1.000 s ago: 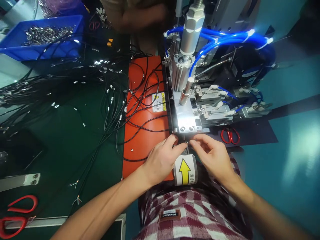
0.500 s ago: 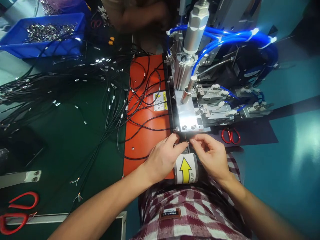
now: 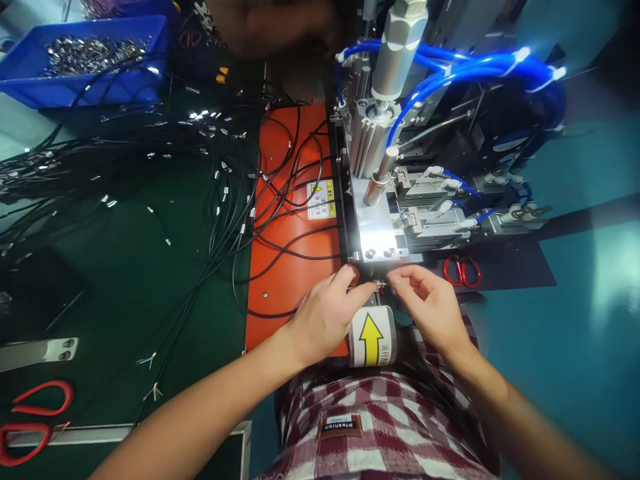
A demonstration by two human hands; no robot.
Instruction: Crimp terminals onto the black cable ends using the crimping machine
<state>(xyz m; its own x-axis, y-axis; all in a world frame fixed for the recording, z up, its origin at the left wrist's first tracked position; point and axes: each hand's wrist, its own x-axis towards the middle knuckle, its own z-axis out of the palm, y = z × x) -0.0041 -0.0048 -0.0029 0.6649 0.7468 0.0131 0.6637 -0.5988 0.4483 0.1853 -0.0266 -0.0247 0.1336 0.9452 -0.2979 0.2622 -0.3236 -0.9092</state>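
Observation:
My left hand is closed in a pinch on the end of a black cable, just below the front edge of the machine's metal head. Thin coloured wires fan out from the cable beyond my left fingertips. To their right, my right hand has thumb and forefinger pressed together close to the wire tips; whatever lies between them is too small to make out. A clear guard with a yellow arrow label sits just below both hands.
Several black cables cross the orange plate into the machine. Blue air hoses arch above. Red-handled scissors lie right of the machine, another pair lower left. A blue bin holds small metal parts. Another person's arm shows at the top.
My right hand has shifted slightly to the right, away from the left fingertips. The coloured wires now show between the hands. My left hand stays nearly where it was.

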